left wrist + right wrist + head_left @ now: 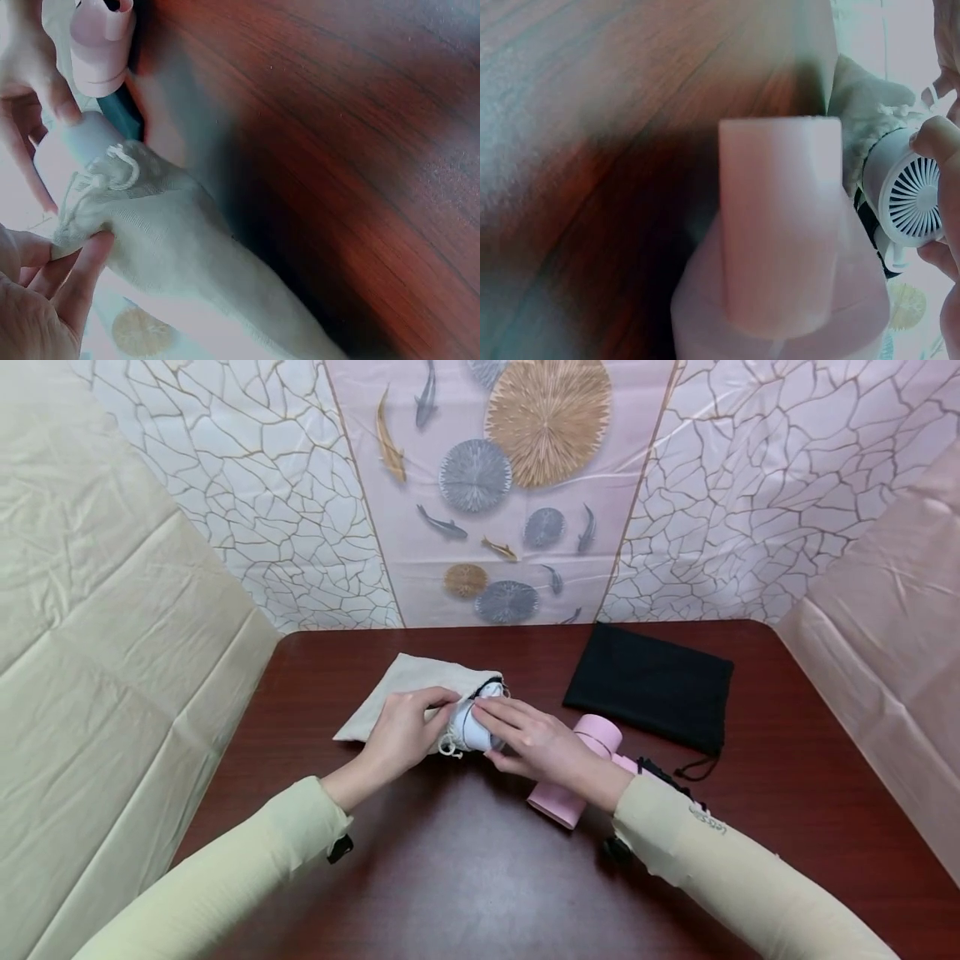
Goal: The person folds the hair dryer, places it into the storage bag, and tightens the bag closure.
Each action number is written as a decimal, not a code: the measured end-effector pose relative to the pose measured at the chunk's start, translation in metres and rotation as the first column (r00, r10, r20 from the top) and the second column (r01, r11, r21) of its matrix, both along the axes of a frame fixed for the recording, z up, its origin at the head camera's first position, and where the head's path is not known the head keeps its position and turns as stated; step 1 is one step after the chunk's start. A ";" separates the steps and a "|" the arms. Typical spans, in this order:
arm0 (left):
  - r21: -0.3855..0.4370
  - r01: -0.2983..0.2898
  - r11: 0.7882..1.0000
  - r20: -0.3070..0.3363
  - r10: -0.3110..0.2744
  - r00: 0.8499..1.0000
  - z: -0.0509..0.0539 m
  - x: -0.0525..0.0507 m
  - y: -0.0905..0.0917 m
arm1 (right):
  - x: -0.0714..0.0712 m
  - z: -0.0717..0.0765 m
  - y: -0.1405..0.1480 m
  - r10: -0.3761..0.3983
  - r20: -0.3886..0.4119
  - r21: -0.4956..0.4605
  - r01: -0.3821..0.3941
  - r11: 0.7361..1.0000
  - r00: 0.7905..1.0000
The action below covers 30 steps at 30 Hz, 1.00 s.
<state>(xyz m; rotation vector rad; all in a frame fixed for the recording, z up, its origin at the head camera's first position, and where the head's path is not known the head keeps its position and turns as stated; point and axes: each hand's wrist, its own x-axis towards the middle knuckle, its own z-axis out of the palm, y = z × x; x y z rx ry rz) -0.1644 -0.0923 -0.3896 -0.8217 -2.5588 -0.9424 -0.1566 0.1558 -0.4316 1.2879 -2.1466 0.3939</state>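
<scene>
A white hair dryer [474,733] lies partly inside the mouth of a cream drawstring bag [408,683], its rear end sticking out. The right wrist view shows its round slotted vent [917,196]. My left hand [402,724] pinches the bag's edge between thumb and fingers; a knotted cord [112,176] hangs at the opening. My right hand [543,745] grips the dryer's exposed end, thumb on one side and fingers on the other. The part of the dryer within the bag is hidden.
A pink hair dryer [597,733] lies on the brown table [450,877], partly under my right forearm, with a black cord [663,775] beside it. A flat black drawstring pouch [652,685] is at the back right. Patterned cloth [300,510] hangs behind the table.
</scene>
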 end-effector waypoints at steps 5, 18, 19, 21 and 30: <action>-0.013 -0.007 1.000 0.002 0.007 1.000 0.001 -0.003 0.000 | 0.002 0.000 -0.002 0.027 -0.073 0.035 -0.024 0.999 0.997; 0.013 -0.028 1.000 0.028 0.028 0.999 0.000 0.004 0.001 | 0.001 -0.006 0.002 0.012 0.014 0.030 -0.012 0.999 1.000; 0.023 -0.031 0.999 0.040 0.030 0.999 -0.001 0.005 0.001 | 0.001 -0.007 0.002 0.007 0.024 0.024 -0.007 1.000 1.000; 0.045 -0.034 0.998 0.069 0.031 0.997 -0.002 0.008 0.002 | 0.000 -0.008 0.002 -0.001 0.046 0.012 0.000 1.000 0.999; 0.060 -0.075 0.995 0.154 0.065 0.986 -0.010 0.011 0.008 | 0.003 -0.016 0.000 -0.043 0.116 0.005 0.043 0.999 0.992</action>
